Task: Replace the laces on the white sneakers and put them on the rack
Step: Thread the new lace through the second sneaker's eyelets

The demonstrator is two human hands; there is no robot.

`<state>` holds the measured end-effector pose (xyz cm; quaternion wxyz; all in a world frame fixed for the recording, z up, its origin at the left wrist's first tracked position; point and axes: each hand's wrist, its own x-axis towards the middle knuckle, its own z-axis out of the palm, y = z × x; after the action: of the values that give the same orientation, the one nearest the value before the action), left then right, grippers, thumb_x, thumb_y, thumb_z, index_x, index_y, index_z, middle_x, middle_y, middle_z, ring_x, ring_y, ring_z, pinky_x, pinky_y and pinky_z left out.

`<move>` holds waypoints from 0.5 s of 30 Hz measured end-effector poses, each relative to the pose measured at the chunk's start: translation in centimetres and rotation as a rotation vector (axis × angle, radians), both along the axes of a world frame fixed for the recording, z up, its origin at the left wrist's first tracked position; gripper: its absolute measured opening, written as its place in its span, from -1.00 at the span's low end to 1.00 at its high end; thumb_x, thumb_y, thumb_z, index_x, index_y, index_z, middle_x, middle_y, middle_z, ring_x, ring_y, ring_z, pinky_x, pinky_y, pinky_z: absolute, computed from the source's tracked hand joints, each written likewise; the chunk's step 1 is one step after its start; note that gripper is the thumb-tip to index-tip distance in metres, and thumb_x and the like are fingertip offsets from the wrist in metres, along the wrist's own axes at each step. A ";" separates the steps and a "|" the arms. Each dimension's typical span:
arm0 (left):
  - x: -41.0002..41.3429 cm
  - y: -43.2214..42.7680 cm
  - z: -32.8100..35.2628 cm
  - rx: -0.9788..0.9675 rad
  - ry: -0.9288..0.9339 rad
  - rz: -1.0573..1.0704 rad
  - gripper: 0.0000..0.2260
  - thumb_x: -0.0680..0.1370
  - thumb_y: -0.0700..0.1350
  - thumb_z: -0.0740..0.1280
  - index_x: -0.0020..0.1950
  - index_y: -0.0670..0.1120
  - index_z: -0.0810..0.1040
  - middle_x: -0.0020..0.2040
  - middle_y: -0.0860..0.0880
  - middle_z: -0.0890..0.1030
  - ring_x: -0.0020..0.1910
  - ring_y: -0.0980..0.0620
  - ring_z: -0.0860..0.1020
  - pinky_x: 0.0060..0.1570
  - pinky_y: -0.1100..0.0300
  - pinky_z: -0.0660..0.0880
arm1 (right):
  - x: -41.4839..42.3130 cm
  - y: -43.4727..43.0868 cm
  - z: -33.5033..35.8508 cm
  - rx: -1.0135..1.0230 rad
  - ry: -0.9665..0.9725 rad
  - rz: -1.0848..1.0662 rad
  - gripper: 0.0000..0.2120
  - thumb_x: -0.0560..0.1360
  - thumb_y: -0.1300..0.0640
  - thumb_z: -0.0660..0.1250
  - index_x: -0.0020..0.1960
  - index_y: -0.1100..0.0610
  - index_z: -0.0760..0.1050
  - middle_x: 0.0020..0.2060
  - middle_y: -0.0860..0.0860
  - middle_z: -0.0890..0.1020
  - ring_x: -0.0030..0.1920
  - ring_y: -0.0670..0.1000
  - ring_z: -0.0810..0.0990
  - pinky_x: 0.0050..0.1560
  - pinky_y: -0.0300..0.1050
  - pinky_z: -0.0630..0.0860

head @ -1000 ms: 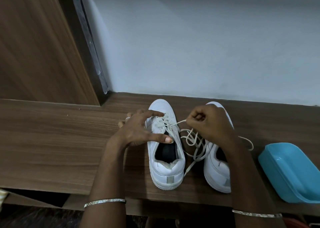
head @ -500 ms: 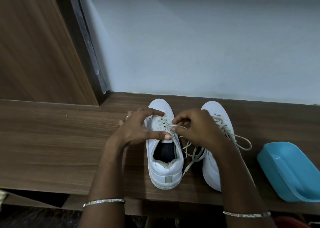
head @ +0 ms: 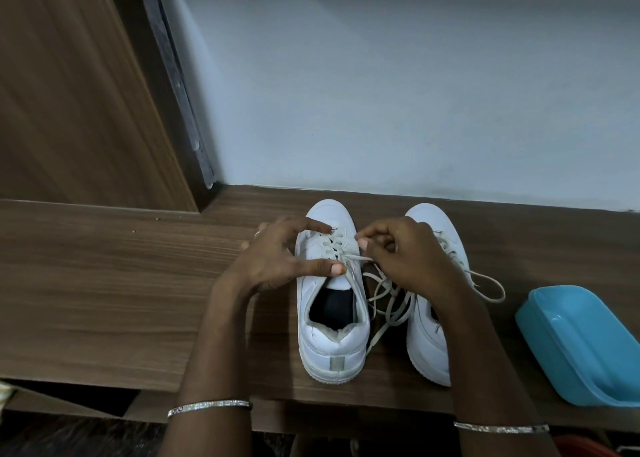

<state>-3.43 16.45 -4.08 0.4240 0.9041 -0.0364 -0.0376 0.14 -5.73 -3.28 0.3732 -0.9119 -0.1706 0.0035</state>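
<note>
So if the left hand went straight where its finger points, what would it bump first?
Probably the right hand, pinching the off-white shoelace just across the white sneaker's laced top from the left hand; depth is unclear.

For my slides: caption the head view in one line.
Left hand presses a white low-top sneaker; right hand pinches its cream lace, on a brown wooden shelf beside a blue plastic tub.

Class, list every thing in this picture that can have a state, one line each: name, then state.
sneaker being laced, upright, partly laced.
second sneaker, upright beside it, untied.
lace, slack between the sneakers, one end pinched.
left hand, fingers straight, steadying the sneaker.
right hand, pinching the lace.
blue container, lying on the shelf, untouched.
</note>
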 end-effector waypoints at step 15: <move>0.9 -3.6 0.3 0.059 -0.147 0.009 -0.58 0.29 0.17 0.32 0.15 0.28 0.59 0.09 0.26 0.62 0.19 0.09 0.51 0.28 -0.17 0.40 | -0.5 2.4 -0.5 0.193 0.282 -0.148 -0.58 0.62 -0.14 0.27 -0.12 0.23 0.56 -0.27 0.09 0.62 -0.21 0.08 0.60 -0.04 0.09 0.55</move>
<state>-2.49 12.86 -3.75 0.3937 0.9166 -0.0622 0.0300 -0.41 -3.31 -3.81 0.4784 -0.8725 -0.0483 0.0874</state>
